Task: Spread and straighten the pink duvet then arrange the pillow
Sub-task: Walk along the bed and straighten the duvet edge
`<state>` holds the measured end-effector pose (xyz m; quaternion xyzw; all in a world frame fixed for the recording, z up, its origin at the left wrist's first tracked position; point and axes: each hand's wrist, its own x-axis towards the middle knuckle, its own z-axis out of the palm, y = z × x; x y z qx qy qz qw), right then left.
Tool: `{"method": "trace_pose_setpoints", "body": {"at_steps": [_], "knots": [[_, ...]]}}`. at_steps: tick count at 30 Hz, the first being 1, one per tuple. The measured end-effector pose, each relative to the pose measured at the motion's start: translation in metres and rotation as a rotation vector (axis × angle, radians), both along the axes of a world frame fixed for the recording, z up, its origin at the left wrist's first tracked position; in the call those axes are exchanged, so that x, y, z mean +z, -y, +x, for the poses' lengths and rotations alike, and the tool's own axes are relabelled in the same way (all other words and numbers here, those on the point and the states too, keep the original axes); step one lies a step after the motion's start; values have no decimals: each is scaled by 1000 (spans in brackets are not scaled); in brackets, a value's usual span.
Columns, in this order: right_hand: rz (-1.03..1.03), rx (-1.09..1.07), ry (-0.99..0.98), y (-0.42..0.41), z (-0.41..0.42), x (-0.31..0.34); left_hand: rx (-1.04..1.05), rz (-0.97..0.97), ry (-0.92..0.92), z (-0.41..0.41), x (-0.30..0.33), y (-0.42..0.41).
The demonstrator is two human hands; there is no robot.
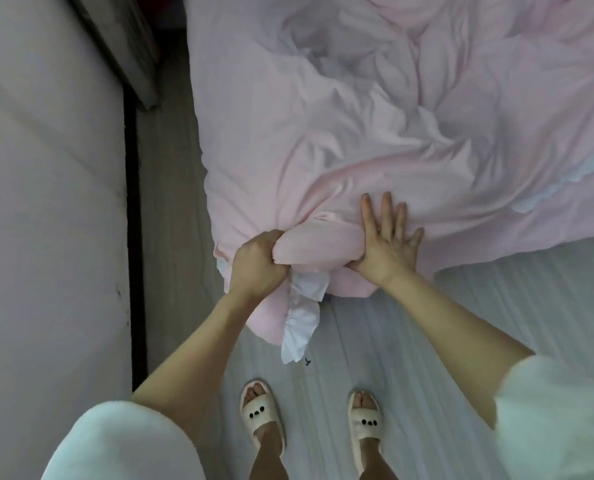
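The pink duvet (375,109) lies crumpled over the bed, full of folds, and its near corner hangs over the bed's edge towards the floor. My left hand (257,263) is clenched around a bunched roll of that corner. White inner filling (304,313) spills out of the cover just below the fist. Right beside it, my right hand (387,237) lies flat on the duvet with fingers spread, its thumb tucked under the same roll. No pillow is in sight.
A pale wall or wardrobe panel (46,202) runs down the left, leaving a narrow strip of floor (171,188) beside the bed. Light striped floor (496,306) lies in front. My feet in cream slippers (261,415) stand close to the bed's corner.
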<state>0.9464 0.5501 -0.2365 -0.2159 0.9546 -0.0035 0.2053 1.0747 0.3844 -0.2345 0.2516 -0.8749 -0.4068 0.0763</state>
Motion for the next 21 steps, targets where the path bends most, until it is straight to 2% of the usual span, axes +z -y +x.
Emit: {"method": "trace_pose_setpoints", "body": {"at_steps": [2, 4, 7, 9, 13, 15, 17, 19, 21], "knots": [[-41, 31, -99, 6, -10, 2, 24, -54, 15, 4, 6, -2], [-156, 67, -221, 3, -24, 10, 19, -193, 81, 4, 7, -9], [-239, 265, -255, -15, -36, 31, -24, -357, 345, 2, 5, -39], [-255, 352, -236, -37, -41, 47, -65, -384, 440, -5, 3, -66], [-211, 448, -220, -67, -55, 80, -78, -355, 328, -27, 8, -109], [-198, 436, -205, -69, -53, 95, -67, -324, 344, -38, 5, -125], [-215, 407, -220, -70, -46, 102, 17, -227, 340, -47, 6, -140], [-217, 383, -237, -78, -36, 106, 125, -159, 232, -52, 10, -150], [-170, 376, -229, -97, -25, 95, 122, -218, 203, -45, 6, -156]]}}
